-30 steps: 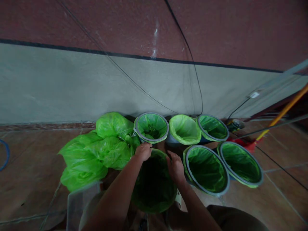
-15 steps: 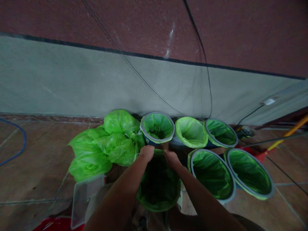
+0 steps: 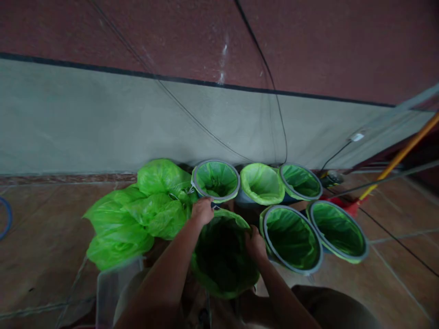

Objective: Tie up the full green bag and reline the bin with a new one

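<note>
A bin lined with a green bin bag [image 3: 219, 290] stands in front of me, its inside dark. My left hand [image 3: 202, 211] is closed on the bag's far edge at the rim. On the rim's right side, my right hand [image 3: 255, 244] has its fingers wrapped round the bag's edge. Just beyond the left hand stands a lined bin with a grey ring [image 3: 235, 193]. To the right of my right hand is another lined bin with a grey ring [image 3: 319, 261]. Knotted full green bags [image 3: 120, 224] lie to the left.
Against the wall stand a pale-green-lined bin [image 3: 244, 185] and a ringed bin [image 3: 283, 176]. Another ringed bin [image 3: 364, 256] is farther right. A clear plastic box [image 3: 106, 288] sits low left. A yellow pole [image 3: 398, 157] and red dustpan-like piece [image 3: 351, 208] stand right; cables hang down the wall.
My hands have moved apart along the near bin's rim: the right one down the right side, the left one slightly left. The view has shifted right.
</note>
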Demonstrator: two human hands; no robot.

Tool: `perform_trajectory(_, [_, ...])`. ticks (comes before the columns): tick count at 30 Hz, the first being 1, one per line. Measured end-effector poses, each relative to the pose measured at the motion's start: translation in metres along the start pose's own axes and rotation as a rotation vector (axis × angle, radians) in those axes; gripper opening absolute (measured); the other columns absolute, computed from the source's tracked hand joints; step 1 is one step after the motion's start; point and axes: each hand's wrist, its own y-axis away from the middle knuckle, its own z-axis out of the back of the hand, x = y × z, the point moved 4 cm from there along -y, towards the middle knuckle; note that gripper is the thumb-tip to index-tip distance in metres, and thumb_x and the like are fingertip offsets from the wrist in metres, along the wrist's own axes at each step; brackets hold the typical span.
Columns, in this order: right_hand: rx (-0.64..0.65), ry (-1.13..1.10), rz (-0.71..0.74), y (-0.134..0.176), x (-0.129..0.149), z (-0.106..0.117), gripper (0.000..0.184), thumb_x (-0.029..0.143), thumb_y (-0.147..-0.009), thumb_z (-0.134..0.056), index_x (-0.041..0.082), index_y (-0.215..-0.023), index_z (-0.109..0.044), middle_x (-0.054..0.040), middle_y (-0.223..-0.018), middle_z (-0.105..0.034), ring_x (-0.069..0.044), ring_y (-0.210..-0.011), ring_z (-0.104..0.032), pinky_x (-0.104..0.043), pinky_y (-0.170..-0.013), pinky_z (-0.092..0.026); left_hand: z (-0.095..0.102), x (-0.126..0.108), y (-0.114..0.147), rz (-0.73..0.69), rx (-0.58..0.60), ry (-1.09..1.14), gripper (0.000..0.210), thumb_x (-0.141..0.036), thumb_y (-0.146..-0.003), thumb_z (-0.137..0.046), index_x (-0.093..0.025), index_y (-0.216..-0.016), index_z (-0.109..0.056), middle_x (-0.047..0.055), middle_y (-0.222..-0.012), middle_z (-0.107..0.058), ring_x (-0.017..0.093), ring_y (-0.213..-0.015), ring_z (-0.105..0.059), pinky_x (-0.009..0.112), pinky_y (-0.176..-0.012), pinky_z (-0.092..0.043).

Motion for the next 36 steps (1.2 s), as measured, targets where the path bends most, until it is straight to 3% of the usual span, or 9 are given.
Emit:
perform_trajectory(2, [-0.105,-0.052,0.109,-0.003,0.01,0.012,0.052,0.028,-0.087,-0.047,0.004,-0.133,-0.046,-0.0206,-0.121,-0.061,-0.029,-0.116,-0.056,-0.036,-0.096,-0.042,0.0,-0.007,0.0,-0.052,-0.025,0.013,0.036,-0.02,-0.084,-0.053,-0.02,-0.118,-0.064,0.008,-0.124,-0.064,0.019,-0.115,-0.058,0.027,-0.103,-0.041])
perform_trajectory(5, [-0.149,-0.139,0.288,-0.022,0.033,0.028,0.045,0.026,-0.088,-0.043,0.01,-0.128,-0.053,-0.0156,-0.126,-0.06,-0.026,-0.12,-0.053,-0.037,-0.103,-0.039,-0.002,-0.015,0.003,-0.088,-0.008,-0.027,0.031,-0.019,-0.085,-0.05,-0.018,-0.111,-0.067,0.009,-0.117,-0.067,0.02,-0.111,-0.06,0.029,-0.103,-0.042])
perform_trajectory(10, [0.09,-0.133,0.485,-0.05,0.07,0.025,0.033,0.023,-0.093,-0.038,0.017,-0.11,-0.066,-0.0096,-0.114,-0.068,-0.019,-0.106,-0.06,-0.029,-0.095,-0.042,-0.011,-0.02,0.011,-0.109,0.069,-0.092,0.029,-0.015,-0.082,-0.052,-0.017,-0.107,-0.067,0.011,-0.113,-0.067,0.022,-0.11,-0.06,0.031,-0.101,-0.045])
perform_trajectory(14, [0.262,-0.016,0.544,-0.051,0.075,0.009,0.031,0.025,-0.096,-0.036,0.019,-0.105,-0.065,-0.0066,-0.102,-0.071,-0.017,-0.095,-0.064,-0.024,-0.082,-0.044,-0.024,-0.014,0.015,-0.099,0.175,-0.176,0.031,-0.013,-0.086,-0.044,-0.015,-0.107,-0.066,0.012,-0.108,-0.07,0.022,-0.106,-0.064,0.032,-0.095,-0.049])
perform_trajectory(18, [0.285,0.114,0.521,-0.052,0.065,0.0,0.03,0.025,-0.097,-0.035,0.015,-0.103,-0.062,-0.0099,-0.096,-0.071,-0.018,-0.088,-0.065,-0.023,-0.072,-0.041,-0.031,-0.006,0.015,-0.057,0.251,-0.228,0.032,-0.015,-0.089,-0.04,-0.015,-0.11,-0.064,0.013,-0.109,-0.07,0.022,-0.105,-0.065,0.032,-0.092,-0.05])
perform_trajectory(24, [0.268,0.249,0.44,-0.058,0.059,-0.007,0.028,0.026,-0.099,-0.033,0.015,-0.107,-0.058,-0.0103,-0.09,-0.071,-0.019,-0.083,-0.067,-0.025,-0.064,-0.034,-0.035,-0.005,0.015,-0.086,0.265,-0.234,0.034,-0.015,-0.088,-0.041,-0.014,-0.117,-0.058,0.014,-0.108,-0.07,0.024,-0.105,-0.065,0.034,-0.09,-0.051])
perform_trajectory(27, [0.269,0.252,0.408,-0.058,0.055,-0.004,0.026,0.025,-0.099,-0.035,0.016,-0.104,-0.059,-0.0094,-0.09,-0.071,-0.018,-0.082,-0.067,-0.025,-0.063,-0.033,-0.034,-0.004,0.016,-0.102,0.279,-0.203,0.046,-0.013,-0.085,-0.046,-0.013,-0.131,-0.047,0.015,-0.112,-0.068,0.025,-0.105,-0.065,0.034,-0.089,-0.051])
perform_trajectory(31, [0.167,0.188,0.199,-0.052,0.032,0.007,0.029,0.027,-0.099,-0.034,0.016,-0.099,-0.061,-0.0094,-0.086,-0.07,-0.018,-0.08,-0.066,-0.025,-0.062,-0.034,-0.024,0.002,0.013,-0.08,0.233,-0.099,0.074,-0.008,-0.077,-0.055,-0.013,-0.145,-0.028,0.014,-0.123,-0.064,0.022,-0.113,-0.061,0.028,-0.095,-0.047])
perform_trajectory(36, [0.099,0.096,-0.023,-0.02,0.004,-0.002,0.032,0.024,-0.098,-0.032,0.013,-0.096,-0.062,-0.0109,-0.081,-0.068,-0.019,-0.076,-0.066,-0.026,-0.061,-0.037,-0.013,0.01,0.004,0.033,0.147,0.012,0.058,-0.016,-0.081,-0.056,-0.014,-0.137,-0.043,0.013,-0.127,-0.062,0.021,-0.117,-0.059,0.027,-0.101,-0.044])
